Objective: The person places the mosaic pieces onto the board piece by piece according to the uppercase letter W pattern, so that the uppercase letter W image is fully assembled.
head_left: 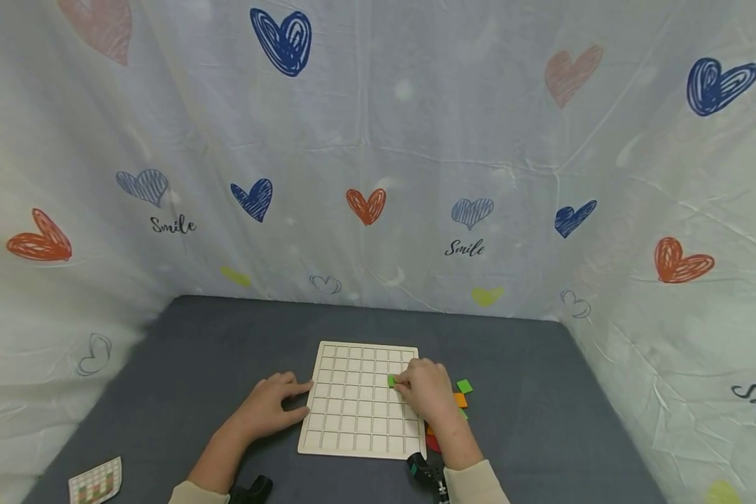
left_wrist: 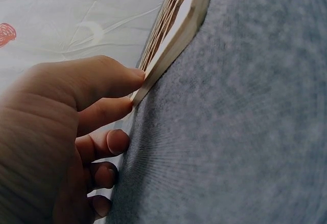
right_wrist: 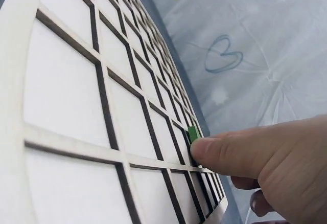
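A checked card (head_left: 96,481) lies on the gray surface (head_left: 529,420), well left of the board (head_left: 346,423) and nearer the person. The left hand (head_left: 267,407) touches the board's left edge with thumb and forefinger, its grip loose, not closed. Toward the board's right side, a green tile (head_left: 391,381) is pinched in the grip of the right hand (head_left: 427,392). Loose pieces (head_left: 460,400) in green, orange and red lie just right of the board.

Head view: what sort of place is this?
Probably a makeshift indoor booth: a heart-printed curtain hangs around three sides of a dark grey tabletop, on which a gridded board lies.
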Available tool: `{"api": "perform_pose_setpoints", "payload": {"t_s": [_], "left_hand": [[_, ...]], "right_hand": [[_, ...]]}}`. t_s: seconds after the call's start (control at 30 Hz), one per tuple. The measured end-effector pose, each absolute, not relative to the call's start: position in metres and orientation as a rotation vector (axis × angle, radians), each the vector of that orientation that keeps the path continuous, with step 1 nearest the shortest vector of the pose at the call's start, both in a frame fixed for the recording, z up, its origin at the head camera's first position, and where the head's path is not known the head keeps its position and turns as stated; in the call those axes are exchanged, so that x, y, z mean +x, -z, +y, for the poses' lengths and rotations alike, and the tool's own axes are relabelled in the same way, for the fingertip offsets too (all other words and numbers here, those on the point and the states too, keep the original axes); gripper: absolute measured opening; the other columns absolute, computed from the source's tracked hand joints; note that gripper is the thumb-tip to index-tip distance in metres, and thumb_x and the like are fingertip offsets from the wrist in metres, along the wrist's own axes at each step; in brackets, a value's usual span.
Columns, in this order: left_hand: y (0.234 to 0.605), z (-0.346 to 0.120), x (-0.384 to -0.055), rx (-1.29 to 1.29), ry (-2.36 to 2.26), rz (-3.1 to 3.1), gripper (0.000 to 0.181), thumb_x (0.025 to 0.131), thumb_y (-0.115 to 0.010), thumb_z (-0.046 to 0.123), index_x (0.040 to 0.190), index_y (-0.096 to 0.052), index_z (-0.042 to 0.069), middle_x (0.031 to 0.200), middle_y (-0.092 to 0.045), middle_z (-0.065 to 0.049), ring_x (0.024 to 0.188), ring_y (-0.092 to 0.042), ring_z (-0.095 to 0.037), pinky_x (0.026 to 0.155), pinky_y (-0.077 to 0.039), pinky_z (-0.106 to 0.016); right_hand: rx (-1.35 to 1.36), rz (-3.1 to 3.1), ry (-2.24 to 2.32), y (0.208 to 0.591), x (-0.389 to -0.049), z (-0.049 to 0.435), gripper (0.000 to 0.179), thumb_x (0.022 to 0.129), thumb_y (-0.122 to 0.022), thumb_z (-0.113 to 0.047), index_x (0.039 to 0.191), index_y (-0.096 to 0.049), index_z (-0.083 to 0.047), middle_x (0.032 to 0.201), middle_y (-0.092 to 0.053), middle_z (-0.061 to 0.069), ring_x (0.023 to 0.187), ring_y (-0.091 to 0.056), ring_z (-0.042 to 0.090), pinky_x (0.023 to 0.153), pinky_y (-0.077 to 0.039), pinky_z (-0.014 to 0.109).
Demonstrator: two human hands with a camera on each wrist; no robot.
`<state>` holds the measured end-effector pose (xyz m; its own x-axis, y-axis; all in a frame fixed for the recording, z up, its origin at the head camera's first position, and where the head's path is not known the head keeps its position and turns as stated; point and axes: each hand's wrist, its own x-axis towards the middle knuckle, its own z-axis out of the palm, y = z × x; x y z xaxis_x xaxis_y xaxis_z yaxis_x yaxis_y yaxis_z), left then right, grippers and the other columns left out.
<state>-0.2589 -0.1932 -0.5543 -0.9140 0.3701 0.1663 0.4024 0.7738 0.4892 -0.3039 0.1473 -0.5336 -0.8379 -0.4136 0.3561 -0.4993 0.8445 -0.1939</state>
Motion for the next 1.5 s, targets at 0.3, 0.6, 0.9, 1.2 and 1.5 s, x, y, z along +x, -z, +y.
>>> {"api": "perform_pose_setpoints", "payload": {"t_s": [0.3,0.6,0.9,1.2,1.5], "left_hand": [[0.552,-0.191,-0.259,-0.624,0.824,-2.92,0.053,0.093,-0.076,0.038,0.139,-0.067,0.013,0.085,-0.041,0.011,0.071,-0.031,-0.007,0.073,-0.025,-0.038],[0.553,-0.191,-0.257,-0.62,0.807,-2.884,0.052,0.093,-0.077,0.038,0.137,-0.069,0.012,0.084,-0.039,0.011,0.07,-0.029,-0.006,0.072,-0.025,-0.038],[0.552,-0.19,-0.257,-0.592,0.807,-2.923,0.052,0.092,-0.077,0.036,0.138,-0.068,0.013,0.084,-0.041,0.012,0.071,-0.032,-0.006,0.073,-0.026,-0.038],[0.553,-0.189,-0.26,-0.59,0.79,-2.929,0.052,0.092,-0.077,0.037,0.138,-0.068,0.014,0.084,-0.041,0.011,0.071,-0.032,-0.006,0.073,-0.026,-0.037],[0.552,-0.189,-0.259,-0.581,0.792,-2.925,0.052,0.092,-0.078,0.035,0.138,-0.068,0.013,0.084,-0.042,0.012,0.071,-0.032,-0.006,0.073,-0.026,-0.037]], "right_hand": [[0.53,-2.704,-0.4,0.535,-0.3,0.141,0.007,0.078,-0.092,-0.022,0.082,-0.086,-0.021,0.077,-0.064,-0.004,0.068,-0.054,0.015,0.062,-0.043,0.034],[0.604,-2.82,-0.337,0.523,-0.298,0.143,0.013,0.084,-0.086,-0.023,0.097,-0.086,-0.023,0.086,-0.064,0.0,0.07,-0.051,0.017,0.062,-0.041,0.035],[0.628,-2.872,-0.56,0.51,-0.3,0.165,0.02,0.09,-0.079,-0.014,0.109,-0.082,-0.012,0.075,-0.048,-0.003,0.066,-0.037,0.015,0.062,-0.031,0.033],[0.445,-2.935,-0.811,0.501,-0.307,0.199,0.023,0.09,-0.08,-0.013,0.113,-0.081,-0.01,0.075,-0.044,-0.002,0.069,-0.04,0.017,0.062,-0.035,0.035],[0.291,-3.015,-1.045,0.501,-0.31,0.235,0.026,0.093,-0.077,-0.01,0.118,-0.078,-0.009,0.082,-0.049,0.003,0.071,-0.046,0.02,0.061,-0.038,0.035]]}}
